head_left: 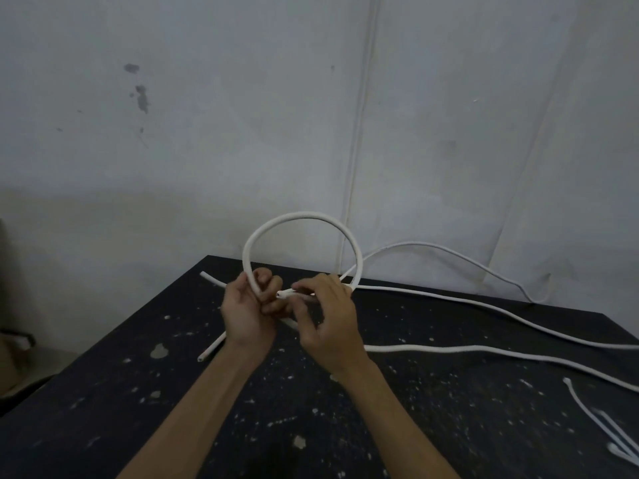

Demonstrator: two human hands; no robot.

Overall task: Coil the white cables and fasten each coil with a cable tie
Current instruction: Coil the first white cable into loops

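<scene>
A: Clearly, only one loop of the thick white round cable [301, 218] has been formed so far. The left hand [246, 311] is closed around the loop's lower left, and the right hand [330, 318] is pinched on the cable's cut end [284, 294], which is held level between the two hands, above the bench.

B: What could be lost from here?

A: The cable looks stiff, so the loop could spring open if either grip is slackened. The long tail [484, 307] running off to the right could also be dragged across the other loose white cable [484, 349] and get tangled with it.

B: And the ties?

A: Thin white strips, probably the cable ties [612, 430], are seen at the far right edge, well apart from both hands; a hand would have to be freed for them, and the coil risked.

B: The surroundings?

A: A short white cable piece [211, 349] lies at the left. The black, paint-flecked bench [138, 392] is set against a stained, pale grey wall [207, 115], down which a thin conduit [359, 133] is run. The light is dim.
</scene>
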